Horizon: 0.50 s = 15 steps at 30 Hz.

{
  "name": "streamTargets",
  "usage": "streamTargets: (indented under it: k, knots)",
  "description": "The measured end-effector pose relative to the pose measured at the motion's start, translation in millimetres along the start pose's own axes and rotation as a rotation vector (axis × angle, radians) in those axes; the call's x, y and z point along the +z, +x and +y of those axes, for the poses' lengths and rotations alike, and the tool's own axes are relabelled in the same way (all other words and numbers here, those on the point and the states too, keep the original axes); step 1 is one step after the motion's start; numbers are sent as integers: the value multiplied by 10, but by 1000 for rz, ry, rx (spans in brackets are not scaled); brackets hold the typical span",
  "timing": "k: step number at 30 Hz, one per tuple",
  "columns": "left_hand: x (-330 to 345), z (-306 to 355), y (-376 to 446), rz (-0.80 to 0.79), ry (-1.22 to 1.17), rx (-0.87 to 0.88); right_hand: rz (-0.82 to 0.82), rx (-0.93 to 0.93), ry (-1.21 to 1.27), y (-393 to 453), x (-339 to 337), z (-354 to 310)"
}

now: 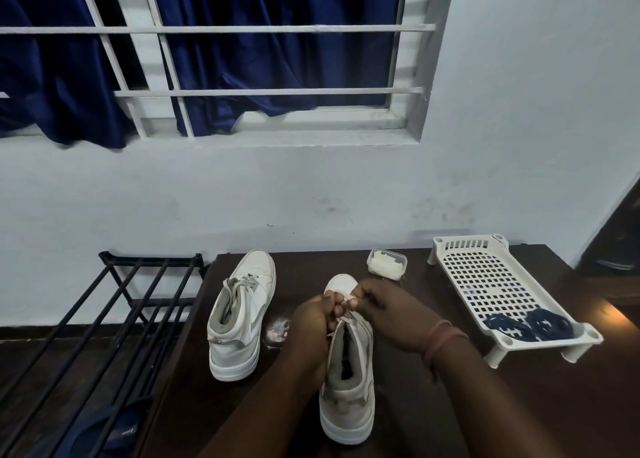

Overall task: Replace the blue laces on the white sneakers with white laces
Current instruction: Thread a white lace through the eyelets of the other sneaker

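Observation:
Two white high-top sneakers stand on a dark wooden table (485, 405), toes pointing away from me. The left sneaker (239, 315) carries a tied white lace. Over the tongue of the right sneaker (348, 388), my left hand (311, 322) and my right hand (384, 315) each pinch a strand of white lace (346, 303). The fingers hide how the strands cross. Two coils of blue laces (530, 326) lie in the near end of a white perforated tray (485, 277) at the right.
A small clear plastic box (386, 263) with pale contents sits behind the right sneaker. A round shiny object (278, 329) lies between the shoes. A black metal rack (114, 319) stands left of the table. A wall and a barred window with blue curtains lie beyond.

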<state>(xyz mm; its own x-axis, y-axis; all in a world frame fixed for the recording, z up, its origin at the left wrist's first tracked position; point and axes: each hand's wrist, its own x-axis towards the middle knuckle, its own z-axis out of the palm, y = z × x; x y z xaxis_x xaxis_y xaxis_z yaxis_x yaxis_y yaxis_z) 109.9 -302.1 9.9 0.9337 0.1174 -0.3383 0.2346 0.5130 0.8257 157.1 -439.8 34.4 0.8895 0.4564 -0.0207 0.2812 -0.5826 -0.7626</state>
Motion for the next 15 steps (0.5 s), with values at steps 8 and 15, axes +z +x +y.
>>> streamTargets:
  k: [8,15]
  knots:
    - [-56,-7,14,-106,341,12,345,81,-52,52,86,68]
    - [17,4,-34,-18,-17,7,40,-67,-550,26,145,-73]
